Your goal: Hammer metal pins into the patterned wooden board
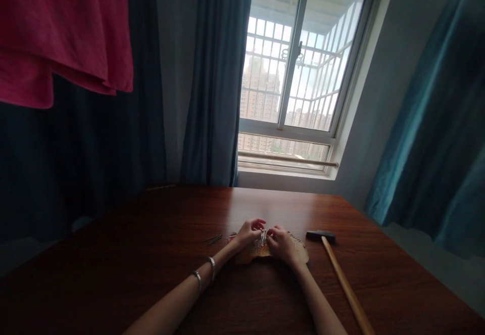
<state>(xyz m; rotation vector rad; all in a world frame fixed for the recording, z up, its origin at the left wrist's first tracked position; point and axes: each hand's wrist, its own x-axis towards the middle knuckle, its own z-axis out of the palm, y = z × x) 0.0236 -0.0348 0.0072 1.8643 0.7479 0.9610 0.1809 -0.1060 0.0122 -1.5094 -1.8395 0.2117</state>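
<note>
A pale tan piece (302, 249), flat with a curved outline, lies on the table under both of my hands. Small dark dots cover its middle, and short dark marks line its far right edge. My left hand (248, 234) hovers at its left half, thumb and forefinger pinched, the other fingers lifted. Across from it, my right hand (282, 244) rests over the right half with its fingers closed together. Thin whitish strands or pins (264, 235) show between the fingertips; what each hand pinches is too small to name. Several thin dark nails (214, 239) lie left of my left hand.
A hammer with a dark head (320, 236) and long wooden handle (346, 287) lies right of my right hand. The brown wooden table (182, 213) reaches toward a barred window (280, 130). Blue curtains (215, 97) hang behind, and pink cloth (76, 27) at upper left.
</note>
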